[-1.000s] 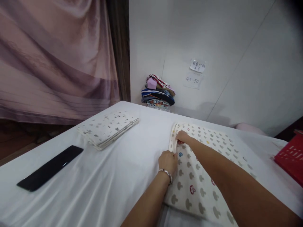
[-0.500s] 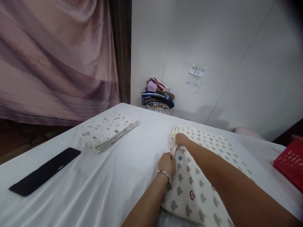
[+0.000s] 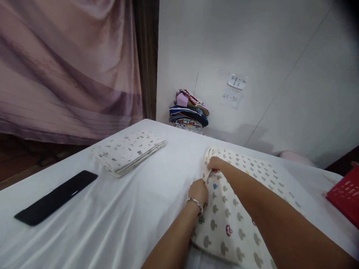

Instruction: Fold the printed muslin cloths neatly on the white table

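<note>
A cream cloth printed with mushrooms (image 3: 224, 224) lies over the right side of the table, its near part hanging toward the front edge. My left hand (image 3: 198, 191), with a silver bracelet at the wrist, is closed on the cloth's left edge. Slightly farther off, my right hand (image 3: 215, 163) pinches the same edge near the far left corner. Both sets of fingertips are partly hidden by the hands and the fabric. My right forearm crosses over the cloth and covers much of its middle.
On the white-covered table (image 3: 134, 209) lie a folded patterned cloth (image 3: 129, 151) and a flat black slab (image 3: 57, 198) at left. A red object (image 3: 344, 194) stands at the right edge. Folded clothes (image 3: 189, 112) are stacked by the wall, beyond the table.
Both hands keep their hold on the cloth's left edge. The left hand's hold has shifted only slightly, and the near left edge of the cloth has moved a little. The camera view sways slightly.
</note>
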### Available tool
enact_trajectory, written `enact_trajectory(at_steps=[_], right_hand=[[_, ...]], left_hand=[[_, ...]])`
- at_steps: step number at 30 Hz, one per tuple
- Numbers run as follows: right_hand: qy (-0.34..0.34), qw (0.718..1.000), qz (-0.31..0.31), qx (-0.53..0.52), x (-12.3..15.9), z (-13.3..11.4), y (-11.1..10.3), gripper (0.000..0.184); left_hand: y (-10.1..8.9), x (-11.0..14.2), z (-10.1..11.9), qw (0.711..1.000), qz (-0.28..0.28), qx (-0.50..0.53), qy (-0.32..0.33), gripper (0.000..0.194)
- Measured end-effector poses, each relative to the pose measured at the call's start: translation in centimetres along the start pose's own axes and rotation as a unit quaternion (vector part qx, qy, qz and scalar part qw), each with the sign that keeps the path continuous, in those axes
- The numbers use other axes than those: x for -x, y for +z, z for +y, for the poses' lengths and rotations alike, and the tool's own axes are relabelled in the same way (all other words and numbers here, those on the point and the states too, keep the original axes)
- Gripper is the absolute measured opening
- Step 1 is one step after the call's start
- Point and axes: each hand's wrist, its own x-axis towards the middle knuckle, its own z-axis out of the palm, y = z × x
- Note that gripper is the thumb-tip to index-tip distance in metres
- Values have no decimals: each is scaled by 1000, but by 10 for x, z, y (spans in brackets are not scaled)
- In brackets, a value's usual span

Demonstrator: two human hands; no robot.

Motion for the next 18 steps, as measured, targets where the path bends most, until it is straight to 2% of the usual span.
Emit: enact_trajectory(at_steps=[6,12,18], right_hand=[[18,998,-23,-59,3,-2,-2,14],[42,996,-30,-78,3,-3,0,11],[51,996,-35,-69,2,-4,0,12]], left_hand=[[-2,1,0,997,-53,11,53,31],[4,5,2,998,-9,-13,53,23],[8,4,0,999,-4,-47,27,22]])
